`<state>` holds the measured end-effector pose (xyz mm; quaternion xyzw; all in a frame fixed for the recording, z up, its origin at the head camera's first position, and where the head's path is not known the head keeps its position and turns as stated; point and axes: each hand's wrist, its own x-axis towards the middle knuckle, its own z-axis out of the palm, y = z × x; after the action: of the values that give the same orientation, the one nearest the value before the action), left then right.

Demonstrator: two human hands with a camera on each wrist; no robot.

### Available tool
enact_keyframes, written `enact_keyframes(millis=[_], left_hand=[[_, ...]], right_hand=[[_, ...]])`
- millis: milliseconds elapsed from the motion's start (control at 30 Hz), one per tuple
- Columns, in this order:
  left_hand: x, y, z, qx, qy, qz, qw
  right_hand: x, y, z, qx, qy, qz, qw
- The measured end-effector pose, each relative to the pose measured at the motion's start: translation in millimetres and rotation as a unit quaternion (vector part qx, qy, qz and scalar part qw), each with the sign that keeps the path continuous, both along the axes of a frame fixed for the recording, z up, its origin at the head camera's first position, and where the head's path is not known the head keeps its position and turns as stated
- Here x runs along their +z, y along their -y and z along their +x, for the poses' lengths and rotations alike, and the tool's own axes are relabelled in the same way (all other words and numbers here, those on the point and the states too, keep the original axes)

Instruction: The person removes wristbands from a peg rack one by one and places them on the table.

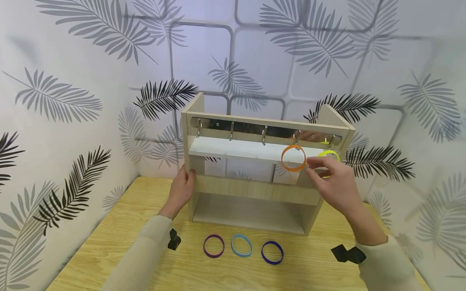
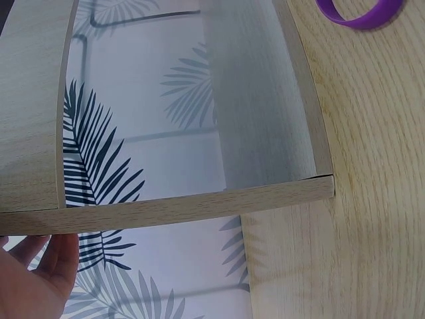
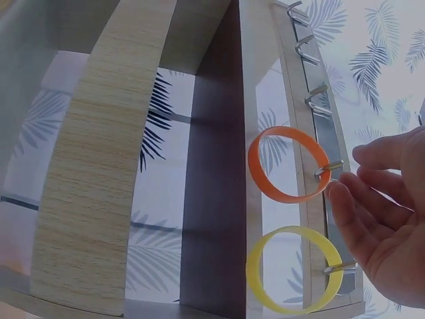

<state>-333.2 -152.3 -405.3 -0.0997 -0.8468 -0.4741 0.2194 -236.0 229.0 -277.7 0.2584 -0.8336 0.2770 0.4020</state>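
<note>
The orange ring [image 3: 257,171] hangs from a shiny metal hook [image 3: 337,165], the second one from the right. The right hand [image 1: 335,182] is just beside this ring. Its grip is apart: in the right wrist view there is a gap between the thumb and the finger, and the ring is not pinched. One fingertip is very close to the ring's edge, and I cannot tell if it touches.

The yellow ring [image 3: 255,272] hangs on the next hook, at the right end. The hooks sit in a row of five on a shiny metal strip [image 1: 247,129] near the top of the wooden shelf [image 1: 255,190].

The left hand [image 1: 180,188] touches the left side of the wooden shelf. Some of its fingers are hidden, so I cannot tell if its grip is clamped on the wood.

The wooden shelf stands on the yellowish wood counter [image 1: 120,226]. In front of it, three more rings lie flat in a row, apart from each other: a purple ring [image 1: 214,256], a light blue ring [image 1: 243,255] and a dark blue ring [image 1: 273,263].

Both arms have pale sleeves [image 1: 134,254]. Behind it all is a white wall [image 1: 255,52] with gray and black leaves on it.
</note>
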Motion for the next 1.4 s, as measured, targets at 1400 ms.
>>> enact_keyframes(millis=[1400], left_hand=[[1.8,-0.7,2.5,-0.009,0.002,0.005,0.9999]], right_hand=[[15.6,14.5,-33.0,-0.044,0.053,0.03,0.9972]])
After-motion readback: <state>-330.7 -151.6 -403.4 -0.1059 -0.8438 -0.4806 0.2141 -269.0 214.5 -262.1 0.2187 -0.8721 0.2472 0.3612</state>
